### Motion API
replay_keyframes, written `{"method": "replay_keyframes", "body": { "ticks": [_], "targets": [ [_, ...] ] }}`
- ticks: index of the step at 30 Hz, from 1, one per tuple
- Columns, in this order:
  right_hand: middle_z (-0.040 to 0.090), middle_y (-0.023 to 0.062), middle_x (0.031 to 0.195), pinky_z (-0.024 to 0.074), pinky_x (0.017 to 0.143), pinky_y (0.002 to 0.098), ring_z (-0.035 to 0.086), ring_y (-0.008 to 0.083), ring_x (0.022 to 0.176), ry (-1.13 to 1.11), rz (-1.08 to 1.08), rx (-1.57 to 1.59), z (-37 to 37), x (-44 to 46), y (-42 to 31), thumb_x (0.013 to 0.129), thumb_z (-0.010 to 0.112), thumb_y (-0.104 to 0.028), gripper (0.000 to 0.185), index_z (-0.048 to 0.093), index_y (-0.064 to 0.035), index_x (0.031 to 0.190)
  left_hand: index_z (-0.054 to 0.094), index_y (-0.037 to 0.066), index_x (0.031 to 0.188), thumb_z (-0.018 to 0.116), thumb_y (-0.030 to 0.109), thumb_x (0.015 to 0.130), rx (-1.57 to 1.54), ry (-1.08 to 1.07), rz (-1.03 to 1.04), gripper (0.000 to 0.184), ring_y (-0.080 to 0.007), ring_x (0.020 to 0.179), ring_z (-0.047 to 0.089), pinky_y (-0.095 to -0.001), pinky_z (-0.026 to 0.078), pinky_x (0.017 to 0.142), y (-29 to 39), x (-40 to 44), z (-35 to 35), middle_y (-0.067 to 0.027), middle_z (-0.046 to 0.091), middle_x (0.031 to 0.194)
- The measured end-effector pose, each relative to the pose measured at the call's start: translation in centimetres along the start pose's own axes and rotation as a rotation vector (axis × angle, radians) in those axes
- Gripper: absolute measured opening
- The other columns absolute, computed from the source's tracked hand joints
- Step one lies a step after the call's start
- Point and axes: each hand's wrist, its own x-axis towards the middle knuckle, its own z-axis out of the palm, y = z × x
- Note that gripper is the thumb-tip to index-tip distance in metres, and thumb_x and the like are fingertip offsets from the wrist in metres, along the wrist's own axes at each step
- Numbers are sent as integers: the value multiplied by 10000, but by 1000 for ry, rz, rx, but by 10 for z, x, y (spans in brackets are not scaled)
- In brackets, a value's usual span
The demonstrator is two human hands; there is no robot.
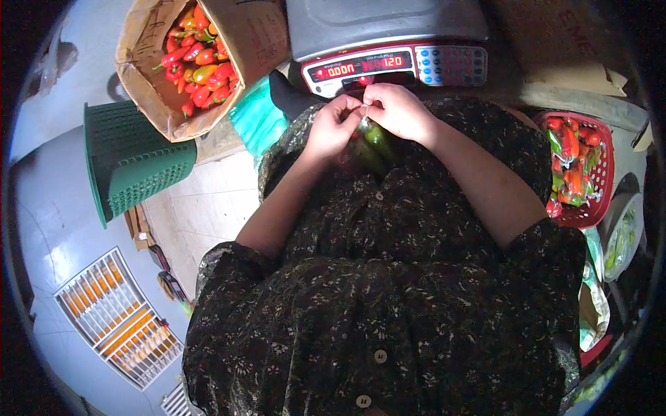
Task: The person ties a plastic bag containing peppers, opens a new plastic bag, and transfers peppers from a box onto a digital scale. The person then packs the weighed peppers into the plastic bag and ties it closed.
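Sitting at left is a green basket (pixel 149 177), then a box (pixel 130 66) of peppers (pixel 201 66). Left hand (pixel 333 125) and right hand (pixel 399 113) both pinch the neck of a clear bag (pixel 374 145) of green pepper, over the lap before the scale (pixel 388 21); at right, a red basket (pixel 605 173) holds bagged peppers (pixel 572 159).

Hands (pixel 402 112) pinch grn veg bag (pixel 377 143)

The floor (pixel 220 191) has pale, flat tiles with thin lines between them, and along its left edge are some flat brown cardboard pieces (pixel 141 227) and, just nearer, some small dark things (pixel 171 286) that are too hard to make out.
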Motion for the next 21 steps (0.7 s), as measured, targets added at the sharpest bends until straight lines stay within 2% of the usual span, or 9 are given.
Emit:
{"method": "replay_keyframes", "body": {
  "ticks": [2,5,8,11,14,18,21],
  "targets": [
    [624,168,798,489,677,428,621,347,762,-31,11,-40,-1,-1,-2,763,644,-236,195,603,-52,812,604,24,924,601,138,871,26,-10,11,126,-84,581,535,-254,436,543,-3,1,-1,-29,602,708],
    [599,140,771,466,642,405,602,322,738,14,-28,-89,-1,-5,-7,785,636,-175,169,552,-28,800,612,21,915,603,138,868,20,19,125,126,-89,553,522,-264,432,530,-8,0,0,-29,602,688],
    [601,125,780,464,632,409,601,324,732,28,11,-136,2,-4,-5,776,638,-172,158,550,-42,801,620,10,896,605,134,866,211,80,208,128,-94,528,523,-274,429,510,2,-2,1,-33,612,674],
    [595,113,781,466,617,412,602,320,712,78,-7,-139,0,-6,-11,761,640,-163,151,541,-53,792,636,13,927,584,160,910,281,69,130,157,-71,632,563,-225,437,565,13,-7,2,-18,646,771],
    [589,105,776,466,604,405,603,310,703,134,-61,-129,-1,-6,-14,757,637,-146,136,539,-57,786,638,11,945,580,161,916,-49,2,-153,163,-68,631,570,-226,453,581,18,-6,-2,-19,647,778],
    [582,92,770,465,584,388,603,294,694,168,-128,-147,0,-6,-12,754,626,-110,102,541,-62,780,643,19,941,594,153,912,-162,-59,-52,146,-56,608,568,-212,450,574,5,1,-10,-19,648,782],
    [583,88,767,466,580,382,603,291,686,151,-160,-144,-1,-5,-10,755,614,-87,79,541,-63,775,643,26,896,612,125,892,16,-36,15,104,-50,600,576,-211,444,561,9,-2,-11,-24,665,787]
  ]
}}
